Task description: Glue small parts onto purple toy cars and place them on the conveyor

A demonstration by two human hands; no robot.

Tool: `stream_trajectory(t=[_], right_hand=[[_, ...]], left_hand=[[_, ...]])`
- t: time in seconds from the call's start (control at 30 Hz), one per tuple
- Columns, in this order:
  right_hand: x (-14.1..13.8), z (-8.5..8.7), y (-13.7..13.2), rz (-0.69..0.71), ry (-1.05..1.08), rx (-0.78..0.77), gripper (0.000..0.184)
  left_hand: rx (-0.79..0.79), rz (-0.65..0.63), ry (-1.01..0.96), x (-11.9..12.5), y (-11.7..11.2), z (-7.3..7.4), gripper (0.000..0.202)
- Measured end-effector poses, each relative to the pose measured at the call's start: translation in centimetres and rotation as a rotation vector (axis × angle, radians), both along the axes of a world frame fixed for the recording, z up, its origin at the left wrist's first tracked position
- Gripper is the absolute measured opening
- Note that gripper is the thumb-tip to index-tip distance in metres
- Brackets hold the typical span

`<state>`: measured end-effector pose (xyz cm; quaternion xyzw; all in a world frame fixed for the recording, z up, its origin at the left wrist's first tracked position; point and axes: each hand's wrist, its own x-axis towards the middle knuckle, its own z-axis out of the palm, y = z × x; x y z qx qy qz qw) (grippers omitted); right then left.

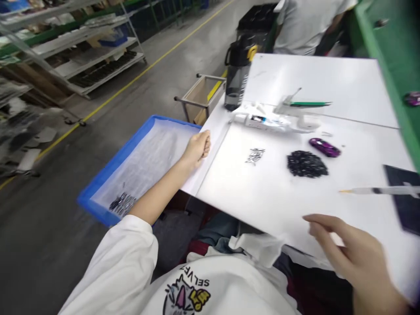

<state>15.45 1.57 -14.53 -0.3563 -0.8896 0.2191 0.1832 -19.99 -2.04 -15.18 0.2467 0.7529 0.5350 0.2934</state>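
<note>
My left hand [197, 148] is curled closed at the left edge of the white table [229, 188], beside the blue-rimmed tray. Whatever its fingers may hold is hidden. Over the near right part of the table, my right hand [356, 249] has thumb and index finger stretched out, with a gap between them and nothing visible there. A syringe [390, 190] with an amber tip lies beyond it. Nearby are a pile of small black pieces [306, 164], a purple toy car [324, 147] and a small group of silvery slivers [255, 155].
The blue tray [114, 153] at left holds dark, shiny small pieces [123, 203]. Farther back are a white tube [272, 121], a green-handled tool [310, 104] and a large dark bottle [236, 74]. A person in a light shirt [302, 26] is beyond the table. Shelving racks [82, 43] line the aisle.
</note>
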Motion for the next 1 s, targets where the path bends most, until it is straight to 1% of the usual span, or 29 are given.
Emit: stream_trajectory(t=[0.07, 0.13, 0.2, 0.27, 0.4, 0.53, 0.6, 0.67, 0.73, 0.8, 0.87, 1.0], right_hand=[[0.2, -0.8, 0.5, -0.019, 0.009, -0.096, 0.020], [0.4, -1.4, 0.9, -0.065, 0.046, -0.203, 0.021], [0.6, -1.6, 1.0, -0.121, 0.101, -0.285, 0.023], [0.8, -1.5, 1.0, -0.143, 0.145, -0.356, 0.025], [0.9, -1.2, 1.0, -0.135, 0.177, -0.438, 0.028], [1.2, -1.4, 1.1, -0.151, 0.211, -0.475, 0.029], [1.3, -1.5, 1.1, -0.150, 0.215, -0.484, 0.029], [1.3, -1.6, 1.0, -0.152, 0.215, -0.488, 0.029], [1.3, -1.5, 1.0, -0.163, 0.210, -0.489, 0.029], [1.3, -1.5, 1.0, -0.172, 0.203, -0.493, 0.029], [1.2, -1.4, 0.9, -0.180, 0.201, -0.505, 0.028], [1.1, -1.3, 0.8, -0.206, 0.218, -0.522, 0.026]], left_hand=[[0.020, -0.142, 0.018, 3.1, 3.0, 0.2, 0.033], [0.017, -0.238, 0.084, 5.1, 5.0, -0.1, 0.035], [0.001, -0.282, 0.185, 6.0, 6.3, -0.3, 0.037], [-0.025, -0.295, 0.289, 6.0, 7.0, -0.2, 0.037], [-0.080, -0.305, 0.418, 5.2, 7.7, 0.2, 0.029], [-0.075, -0.347, 0.444, 4.3, 8.2, -0.2, 0.019], [-0.041, -0.388, 0.424, 3.9, 8.5, -0.6, 0.023], [-0.007, -0.431, 0.396, 3.6, 8.7, -0.8, 0.032], [0.014, -0.480, 0.374, 3.5, 8.6, -0.7, 0.039], [0.026, -0.529, 0.376, 3.4, 8.3, -0.3, 0.040], [0.024, -0.564, 0.409, 3.3, 7.9, 0.2, 0.035], [-0.024, -0.590, 0.509, 3.3, 7.1, 0.9, 0.017]])
